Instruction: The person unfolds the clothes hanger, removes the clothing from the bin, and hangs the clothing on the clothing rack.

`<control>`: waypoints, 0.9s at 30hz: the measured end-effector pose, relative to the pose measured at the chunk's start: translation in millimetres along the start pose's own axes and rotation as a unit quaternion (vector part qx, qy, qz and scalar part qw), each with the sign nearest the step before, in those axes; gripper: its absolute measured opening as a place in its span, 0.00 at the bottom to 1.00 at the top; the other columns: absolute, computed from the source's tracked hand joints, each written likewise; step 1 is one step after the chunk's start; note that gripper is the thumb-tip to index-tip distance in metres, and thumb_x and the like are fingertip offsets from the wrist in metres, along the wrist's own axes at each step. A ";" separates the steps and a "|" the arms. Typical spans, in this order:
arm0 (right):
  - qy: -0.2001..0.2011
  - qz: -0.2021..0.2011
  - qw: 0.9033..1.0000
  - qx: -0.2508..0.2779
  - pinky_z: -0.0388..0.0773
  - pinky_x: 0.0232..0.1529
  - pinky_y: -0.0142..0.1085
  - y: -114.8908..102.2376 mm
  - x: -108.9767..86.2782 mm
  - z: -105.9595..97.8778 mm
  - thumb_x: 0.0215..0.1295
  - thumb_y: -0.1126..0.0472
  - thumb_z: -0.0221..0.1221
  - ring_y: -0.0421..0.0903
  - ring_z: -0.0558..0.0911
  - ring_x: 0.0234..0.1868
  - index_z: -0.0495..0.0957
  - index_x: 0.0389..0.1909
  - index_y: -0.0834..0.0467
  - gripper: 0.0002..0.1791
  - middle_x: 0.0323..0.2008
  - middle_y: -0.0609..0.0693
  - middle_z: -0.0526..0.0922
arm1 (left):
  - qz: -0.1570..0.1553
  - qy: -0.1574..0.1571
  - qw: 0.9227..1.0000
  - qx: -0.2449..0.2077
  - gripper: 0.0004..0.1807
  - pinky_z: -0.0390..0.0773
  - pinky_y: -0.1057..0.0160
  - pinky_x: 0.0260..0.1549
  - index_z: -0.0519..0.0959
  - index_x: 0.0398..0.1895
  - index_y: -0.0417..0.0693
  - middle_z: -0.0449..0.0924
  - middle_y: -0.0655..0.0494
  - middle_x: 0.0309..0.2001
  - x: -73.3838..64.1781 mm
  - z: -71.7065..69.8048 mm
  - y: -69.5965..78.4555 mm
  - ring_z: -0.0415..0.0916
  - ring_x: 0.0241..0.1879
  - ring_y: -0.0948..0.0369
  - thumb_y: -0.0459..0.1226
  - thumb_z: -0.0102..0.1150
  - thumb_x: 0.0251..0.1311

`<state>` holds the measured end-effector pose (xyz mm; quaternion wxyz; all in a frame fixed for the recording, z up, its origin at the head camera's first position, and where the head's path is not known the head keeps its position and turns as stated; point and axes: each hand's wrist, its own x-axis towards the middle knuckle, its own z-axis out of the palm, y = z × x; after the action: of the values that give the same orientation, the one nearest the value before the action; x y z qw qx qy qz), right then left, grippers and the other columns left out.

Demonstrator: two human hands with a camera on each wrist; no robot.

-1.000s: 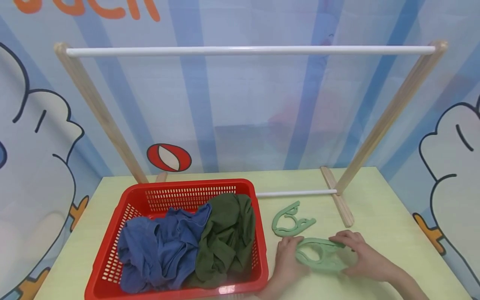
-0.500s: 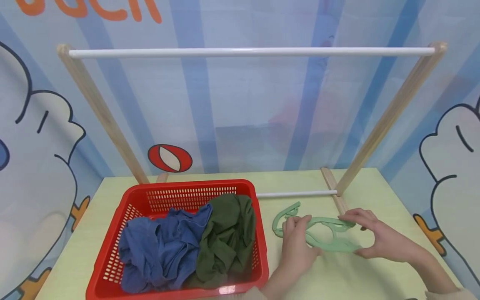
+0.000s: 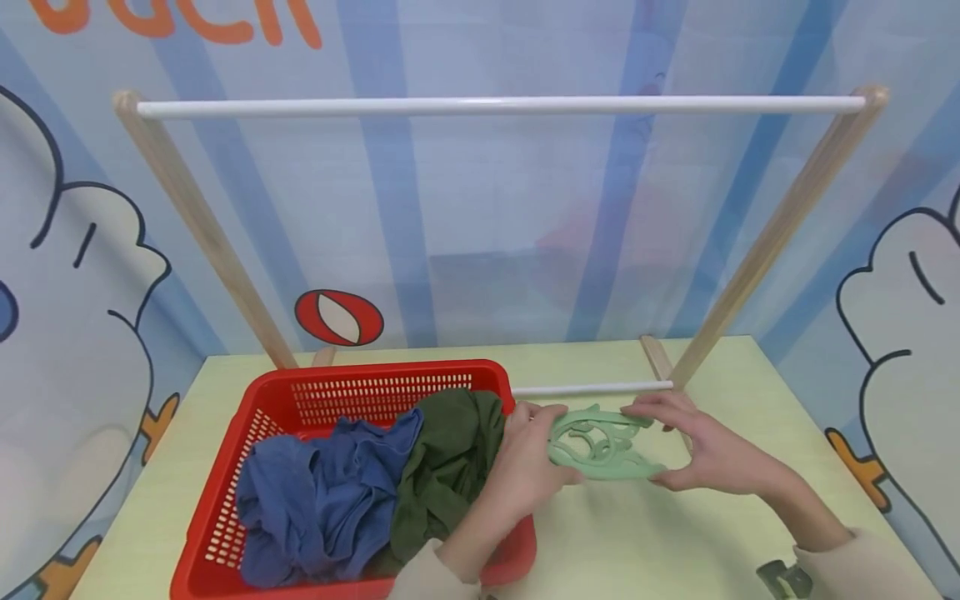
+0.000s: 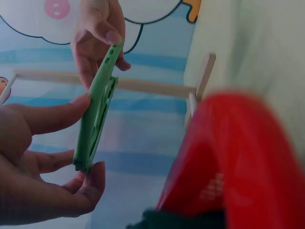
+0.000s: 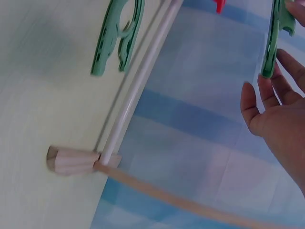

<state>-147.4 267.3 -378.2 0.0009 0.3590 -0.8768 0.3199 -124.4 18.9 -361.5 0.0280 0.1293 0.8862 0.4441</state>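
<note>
Between my hands, above the table, is a light-green plastic folding clothes hanger (image 3: 611, 472). My left hand (image 3: 525, 458) grips its hinged left end, beside the basket's right wall; in the left wrist view, thumb and fingertips pinch the hanger (image 4: 86, 129). At the other end my right hand (image 3: 712, 450) holds the tips of the two arms, index finger on the far one and thumb on the near one. A second green hanger (image 5: 101, 50) lies partly folded on the table in the right wrist view. From the head, the held hanger overlaps it.
A red plastic basket (image 3: 375, 367) stands at the left with a blue garment (image 3: 315, 492) and a dark green garment (image 3: 450, 467) crumpled inside. Behind rises a rack with wooden posts (image 3: 780, 237), a white top rod (image 3: 495, 105) and a low white rod (image 3: 592, 388).
Both hands have raised the hanger off the table and carried it left and away from me, until it overlaps the second hanger. Basket and garments have stayed put.
</note>
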 end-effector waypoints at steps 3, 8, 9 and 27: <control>0.004 -0.003 1.000 -0.005 0.72 0.41 0.38 -7.6 13.2 9.0 0.40 0.66 0.70 0.41 0.64 0.53 0.68 0.59 0.55 0.39 0.55 0.50 0.66 | -0.002 -0.011 1.000 0.015 0.36 0.71 0.58 0.40 0.72 0.55 0.40 0.66 0.48 0.46 -0.9 -16.0 -5.6 0.63 0.48 0.52 0.31 0.74 0.36; 0.007 -0.008 1.000 0.004 0.72 0.45 0.46 -18.8 30.9 22.0 0.41 0.66 0.69 0.46 0.65 0.54 0.69 0.58 0.57 0.37 0.55 0.49 0.67 | -0.005 -0.026 0.999 0.033 0.35 0.72 0.59 0.35 0.72 0.55 0.38 0.66 0.46 0.45 -1.6 -38.7 -13.1 0.63 0.46 0.52 0.30 0.73 0.37; 0.008 -0.008 1.000 0.008 0.72 0.45 0.46 -20.9 33.7 23.9 0.42 0.66 0.69 0.46 0.65 0.54 0.69 0.58 0.57 0.37 0.55 0.49 0.67 | -0.005 -0.028 0.999 0.034 0.34 0.72 0.59 0.34 0.73 0.54 0.38 0.66 0.46 0.44 -1.4 -42.9 -14.8 0.63 0.45 0.52 0.30 0.73 0.37; -0.003 0.003 1.000 0.026 0.73 0.46 0.42 -40.3 57.4 26.2 0.45 0.64 0.68 0.47 0.67 0.53 0.68 0.59 0.56 0.36 0.56 0.51 0.66 | 0.046 -0.082 0.994 0.054 0.28 0.71 0.61 0.31 0.74 0.52 0.39 0.74 0.51 0.38 4.5 -85.2 -35.0 0.69 0.36 0.58 0.32 0.70 0.43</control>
<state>-158.6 194.8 -363.2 -0.0119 0.3572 -0.8691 0.3418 -149.8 -66.5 -337.5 0.0732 0.2077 0.8964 0.3846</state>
